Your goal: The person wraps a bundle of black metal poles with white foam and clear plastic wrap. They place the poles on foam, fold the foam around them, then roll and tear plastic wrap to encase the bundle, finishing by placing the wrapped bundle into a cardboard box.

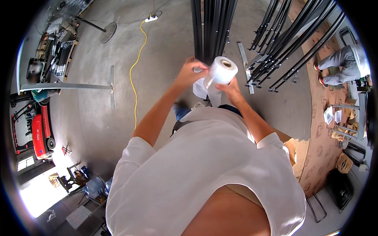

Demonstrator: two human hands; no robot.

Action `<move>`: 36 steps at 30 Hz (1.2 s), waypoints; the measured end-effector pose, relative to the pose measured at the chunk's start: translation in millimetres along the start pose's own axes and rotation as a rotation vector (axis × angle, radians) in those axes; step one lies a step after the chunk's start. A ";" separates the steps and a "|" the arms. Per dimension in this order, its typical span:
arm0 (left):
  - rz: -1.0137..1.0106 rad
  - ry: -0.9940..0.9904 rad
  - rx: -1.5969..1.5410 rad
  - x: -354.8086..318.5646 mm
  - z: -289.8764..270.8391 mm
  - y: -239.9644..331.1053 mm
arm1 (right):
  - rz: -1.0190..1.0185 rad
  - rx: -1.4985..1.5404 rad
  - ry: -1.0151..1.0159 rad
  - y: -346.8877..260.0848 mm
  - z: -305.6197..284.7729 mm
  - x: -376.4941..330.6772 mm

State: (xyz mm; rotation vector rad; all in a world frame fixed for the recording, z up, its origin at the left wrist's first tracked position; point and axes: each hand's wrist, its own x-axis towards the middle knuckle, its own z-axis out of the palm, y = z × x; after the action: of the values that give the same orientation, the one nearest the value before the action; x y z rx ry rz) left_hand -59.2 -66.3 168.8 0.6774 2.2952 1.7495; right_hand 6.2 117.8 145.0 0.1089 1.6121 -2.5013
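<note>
R hand (233, 91) is gripping stretch-film roll (221, 74), core axis tilting upward; L hand (189, 74) is pinching film (210, 73) at roll's L side, blk poles (212, 31) extending beyond.

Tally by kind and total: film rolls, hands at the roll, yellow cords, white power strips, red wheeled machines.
Film roll: 1
Hands: 2 (left hand, right hand)
Yellow cord: 1
White power strip: 1
Red wheeled machine: 1
Total: 6

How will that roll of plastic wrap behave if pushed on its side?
The roll would probably turn easily, being round. Its glossy surface may feel slippery. Being thickly wound around a narrow core, it is likely fairly heavy for its size.
</note>
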 end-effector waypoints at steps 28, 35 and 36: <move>-0.028 -0.070 0.249 23.5 -2.7 -13.1 | -0.054 -0.284 0.062 10.7 -15.5 17.9; -0.041 -0.087 0.175 19.9 -2.4 0.6 | 0.020 -0.077 0.011 -4.2 -15.4 10.5; -0.036 -0.075 0.171 17.9 -1.1 2.6 | 0.023 -0.074 0.009 -5.9 -14.1 9.4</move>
State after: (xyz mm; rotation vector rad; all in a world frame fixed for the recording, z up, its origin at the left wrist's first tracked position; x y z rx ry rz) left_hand -74.8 -58.6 173.9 0.7131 2.4091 1.4987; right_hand -4.5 132.1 143.0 0.1293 1.6946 -2.4244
